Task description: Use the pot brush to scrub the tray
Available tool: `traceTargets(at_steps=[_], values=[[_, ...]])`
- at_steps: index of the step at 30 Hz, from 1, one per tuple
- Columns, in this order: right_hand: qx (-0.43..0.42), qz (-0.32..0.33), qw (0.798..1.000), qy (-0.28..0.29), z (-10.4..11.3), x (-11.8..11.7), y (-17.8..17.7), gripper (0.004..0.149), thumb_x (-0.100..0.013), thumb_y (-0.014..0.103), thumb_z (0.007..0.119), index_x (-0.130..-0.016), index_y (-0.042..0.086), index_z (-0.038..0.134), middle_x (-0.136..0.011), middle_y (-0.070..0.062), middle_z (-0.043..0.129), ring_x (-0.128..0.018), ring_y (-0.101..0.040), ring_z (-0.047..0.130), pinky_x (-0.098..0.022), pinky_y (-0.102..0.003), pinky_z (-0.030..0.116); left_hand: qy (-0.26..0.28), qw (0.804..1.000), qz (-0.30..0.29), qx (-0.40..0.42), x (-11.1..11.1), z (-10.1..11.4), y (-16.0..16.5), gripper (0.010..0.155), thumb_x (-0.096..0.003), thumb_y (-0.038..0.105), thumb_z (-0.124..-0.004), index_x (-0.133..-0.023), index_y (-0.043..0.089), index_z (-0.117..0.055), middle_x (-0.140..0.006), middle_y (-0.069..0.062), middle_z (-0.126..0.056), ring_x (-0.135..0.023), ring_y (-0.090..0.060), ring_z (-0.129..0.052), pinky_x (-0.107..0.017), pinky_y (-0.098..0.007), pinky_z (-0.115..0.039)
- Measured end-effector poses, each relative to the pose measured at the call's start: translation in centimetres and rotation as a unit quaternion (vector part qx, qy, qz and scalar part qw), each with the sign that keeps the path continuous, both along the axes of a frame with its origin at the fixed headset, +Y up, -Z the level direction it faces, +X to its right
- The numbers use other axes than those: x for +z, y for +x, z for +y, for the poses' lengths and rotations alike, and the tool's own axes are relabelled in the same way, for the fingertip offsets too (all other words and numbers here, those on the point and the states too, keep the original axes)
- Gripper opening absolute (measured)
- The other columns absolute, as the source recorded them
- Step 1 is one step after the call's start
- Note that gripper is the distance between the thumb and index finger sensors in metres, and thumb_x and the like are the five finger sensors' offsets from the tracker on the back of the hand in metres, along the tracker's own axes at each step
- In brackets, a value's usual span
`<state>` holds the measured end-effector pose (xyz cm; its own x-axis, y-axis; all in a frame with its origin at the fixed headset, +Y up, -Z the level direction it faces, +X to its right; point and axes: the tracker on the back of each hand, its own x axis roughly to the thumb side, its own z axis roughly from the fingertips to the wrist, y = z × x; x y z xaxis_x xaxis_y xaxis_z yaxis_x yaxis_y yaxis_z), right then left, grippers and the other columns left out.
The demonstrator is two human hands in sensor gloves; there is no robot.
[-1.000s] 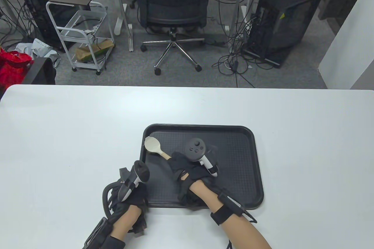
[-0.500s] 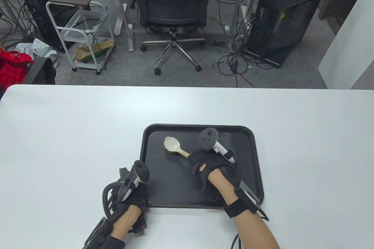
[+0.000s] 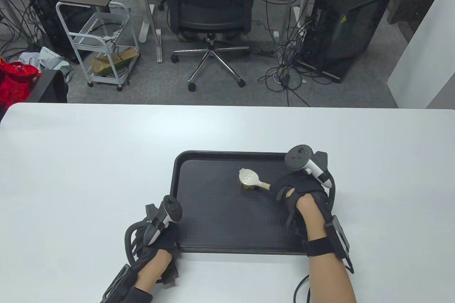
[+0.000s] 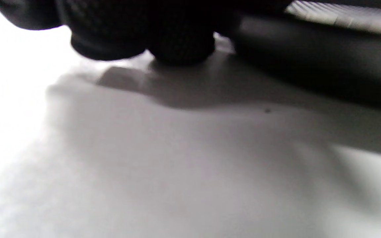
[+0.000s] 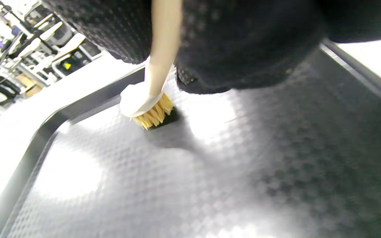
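A black textured tray (image 3: 213,217) lies on the white table near the front. My right hand (image 3: 296,193) grips the wooden handle of a pot brush (image 3: 250,179), whose round pale head rests bristles-down on the tray's far middle. In the right wrist view the brush (image 5: 147,105) presses its yellow bristles on the tray floor (image 5: 210,185). My left hand (image 3: 161,235) rests at the tray's front left corner, fingers hidden under the tracker. In the left wrist view its fingertips (image 4: 177,49) touch the table beside the tray's rim (image 4: 326,76).
The white table (image 3: 71,161) spreads wide on both sides of the tray. Beyond its far edge stand an office chair (image 3: 211,8), a white cart (image 3: 97,43) and computer towers on the floor.
My right hand has swept the brush from the tray's far left corner rightward across the tray to its middle right. The left hand has stayed put.
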<state>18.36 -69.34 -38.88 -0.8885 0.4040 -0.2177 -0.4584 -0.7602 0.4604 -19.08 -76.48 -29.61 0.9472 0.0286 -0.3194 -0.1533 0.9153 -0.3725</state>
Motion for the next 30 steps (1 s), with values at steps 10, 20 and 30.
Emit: traceTargets(at_steps=[10, 20, 30], values=[[-0.03, -0.068, 0.997, -0.009, 0.0, 0.4, 6.4, 0.051, -0.046, 0.033, 0.088, -0.087, 0.004, 0.084, -0.051, -0.019, 0.099, -0.013, -0.03, 0.097, -0.018, -0.051, 0.082, 0.0, 1.0, 0.0, -0.003, 0.0, 0.0, 0.0, 0.064, -0.0447, 0.044, -0.072, -0.094, 0.007, -0.054, -0.061, 0.001, -0.087, -0.041, -0.02, -0.096, -0.042, -0.049, -0.08], [-0.061, -0.132, 0.989, -0.011, -0.4, 1.4, 11.9, 0.051, -0.043, 0.031, 0.091, -0.085, 0.002, 0.087, -0.05, -0.02, 0.1, -0.011, -0.031, 0.096, -0.018, -0.052, 0.081, -0.001, 1.0, 0.001, -0.004, 0.0, 0.0, 0.1, 0.064, -0.0447, 0.044, -0.072, -0.094, 0.008, -0.054, -0.061, 0.001, -0.087, -0.041, -0.02, -0.096, -0.042, -0.049, -0.081], [-0.1, -0.097, 0.99, 0.021, 0.9, 1.6, 11.8, 0.05, -0.045, 0.031, 0.09, -0.086, 0.003, 0.085, -0.051, -0.019, 0.098, -0.013, -0.029, 0.096, -0.019, -0.05, 0.081, -0.001, 1.0, 0.001, -0.005, 0.0, 0.1, 0.1, 0.064, -0.0448, 0.044, -0.072, -0.094, 0.008, -0.054, -0.061, 0.001, -0.087, -0.041, -0.02, -0.096, -0.042, -0.049, -0.08]])
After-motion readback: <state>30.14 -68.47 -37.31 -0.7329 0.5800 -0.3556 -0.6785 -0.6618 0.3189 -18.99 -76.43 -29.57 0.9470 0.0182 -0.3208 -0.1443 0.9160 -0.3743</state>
